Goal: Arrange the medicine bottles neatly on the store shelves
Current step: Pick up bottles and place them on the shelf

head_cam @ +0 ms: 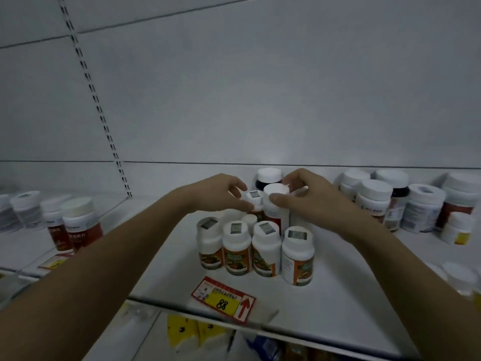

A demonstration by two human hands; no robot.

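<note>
Several white-capped medicine bottles with orange labels [238, 250] stand in a front row on the white shelf [166, 261]. Behind them my right hand [309, 196] grips the cap of a taller white-capped bottle [276, 204], thumb at the front and fingers over the top. My left hand [221, 192] curls round a smaller bottle [253, 200] right beside it; its fingers cover part of that bottle's cap. A dark bottle with a white cap [269, 177] stands behind both, near the back panel.
More white-capped bottles [374, 198] crowd the shelf at the right, and red-labelled ones [78, 225] stand at the left. A red and yellow price tag [225, 299] marked 88 sits at the shelf's front edge. Yellow packages [182, 332] lie on the shelf below.
</note>
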